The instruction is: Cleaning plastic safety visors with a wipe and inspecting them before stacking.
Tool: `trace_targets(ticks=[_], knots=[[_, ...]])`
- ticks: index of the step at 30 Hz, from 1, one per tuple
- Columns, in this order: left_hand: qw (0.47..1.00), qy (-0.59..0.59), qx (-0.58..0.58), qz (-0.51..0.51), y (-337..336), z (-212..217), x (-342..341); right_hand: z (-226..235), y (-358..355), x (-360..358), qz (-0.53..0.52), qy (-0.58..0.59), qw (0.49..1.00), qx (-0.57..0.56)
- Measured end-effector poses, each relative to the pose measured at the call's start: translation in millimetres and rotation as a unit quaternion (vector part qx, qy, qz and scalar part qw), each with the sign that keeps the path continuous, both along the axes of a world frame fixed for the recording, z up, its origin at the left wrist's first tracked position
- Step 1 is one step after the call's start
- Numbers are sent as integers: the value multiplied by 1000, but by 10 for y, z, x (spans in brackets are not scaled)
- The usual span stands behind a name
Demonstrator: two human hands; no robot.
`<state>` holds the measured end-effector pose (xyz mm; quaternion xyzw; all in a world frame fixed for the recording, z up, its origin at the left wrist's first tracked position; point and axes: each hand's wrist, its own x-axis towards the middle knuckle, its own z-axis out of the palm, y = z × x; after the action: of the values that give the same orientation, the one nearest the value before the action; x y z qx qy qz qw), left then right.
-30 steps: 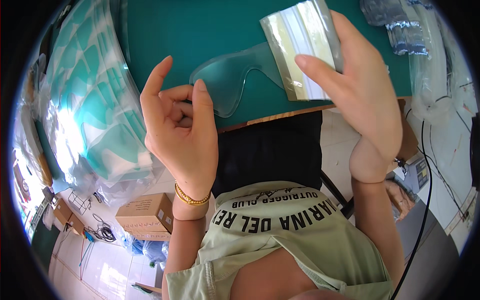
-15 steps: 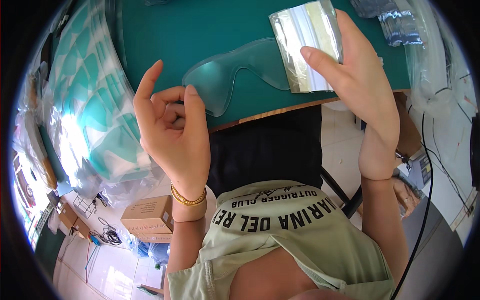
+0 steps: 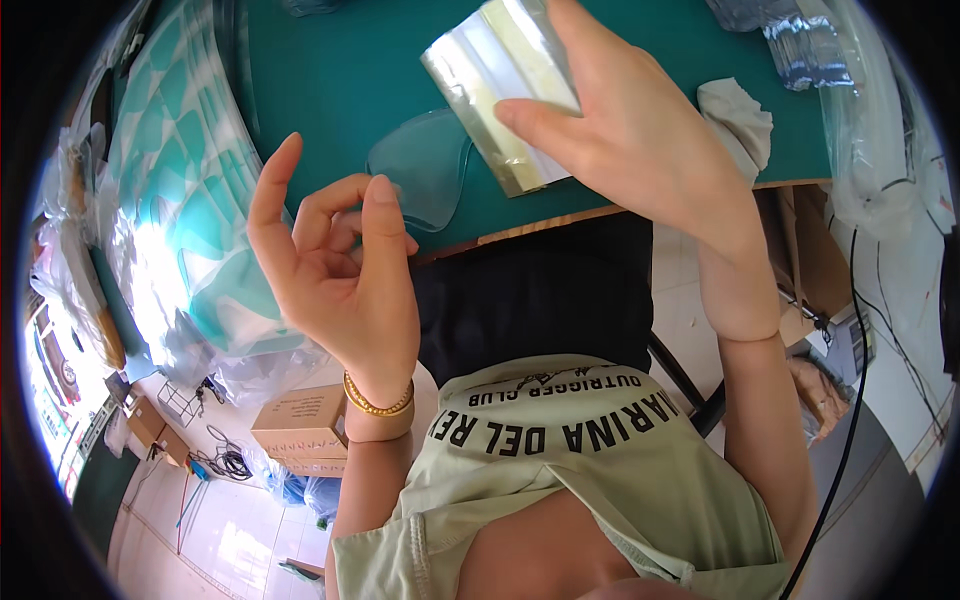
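Currently, the right hand (image 3: 640,140) pinches a shiny silver pouch (image 3: 500,90) between thumb and fingers, holding it above the green table (image 3: 330,80). The left hand (image 3: 335,280) is raised, palm toward the camera, fingers loosely curled and gripping nothing. A clear protective lens (image 3: 425,175) lies flat on the table, between the two hands. A crumpled white cloth (image 3: 735,115) rests near the table edge, right of the right hand.

Bright daylight floods in from about eight o'clock, blowing out the stacked clear plastic (image 3: 175,230) there. The foil pouch (image 3: 505,90) glares at twelve. Fisheye bending darkens the rim; edges look perhaps slightly soft.
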<state>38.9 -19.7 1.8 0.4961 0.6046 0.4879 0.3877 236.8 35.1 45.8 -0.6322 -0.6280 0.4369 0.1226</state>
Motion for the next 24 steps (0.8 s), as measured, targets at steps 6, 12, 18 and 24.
trace_targets(ticks=[6, 12, 18, 24], knots=[[999, -4, -49, -21, -40, -18, -100, -235, 105, 198, 114, 293, 839, 445], [997, -16, -66, -27, -54, -33, -137, 12, 63, -223, 22, 3, 1000, -12], [998, -9, -53, -39, -45, -71, -172, 64, 58, -29, -42, 27, 990, 135], [998, 20, -44, -35, -34, -38, -115, -79, -10, 83, -41, 22, 990, 132]])
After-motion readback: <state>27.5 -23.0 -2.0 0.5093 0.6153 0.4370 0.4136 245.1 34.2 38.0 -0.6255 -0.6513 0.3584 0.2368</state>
